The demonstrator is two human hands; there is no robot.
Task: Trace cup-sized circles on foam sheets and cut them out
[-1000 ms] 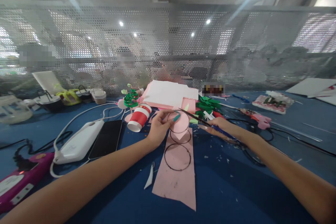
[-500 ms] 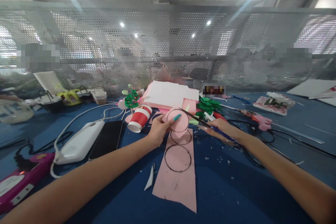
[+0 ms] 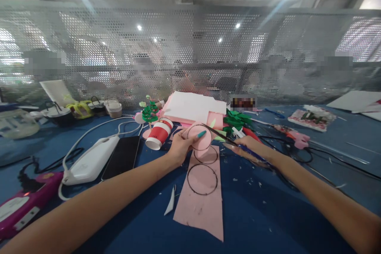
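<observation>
My left hand (image 3: 181,145) pinches a pink paper disc (image 3: 200,137) outlined with a black circle, lifted slightly off the table. My right hand (image 3: 247,147) grips scissors (image 3: 220,137) whose blades reach toward the disc's right edge. Below the hands lies a long pink paper strip (image 3: 201,196) on the blue table, with black circles drawn on it. A red and white paper cup (image 3: 158,133) lies tipped on its side just left of my left hand.
A white power bank (image 3: 91,160) with cables and a dark phone (image 3: 121,157) lie at the left, a magenta glue gun (image 3: 24,204) nearer the front left. Pink and white foam sheets (image 3: 193,109), green paper scraps (image 3: 236,121) and black cords (image 3: 297,152) sit behind. A perforated metal screen (image 3: 190,55) backs the table.
The pink disc has been cut free from a ragged piece and turned slightly in my left hand. The scissors have edged a little left toward it.
</observation>
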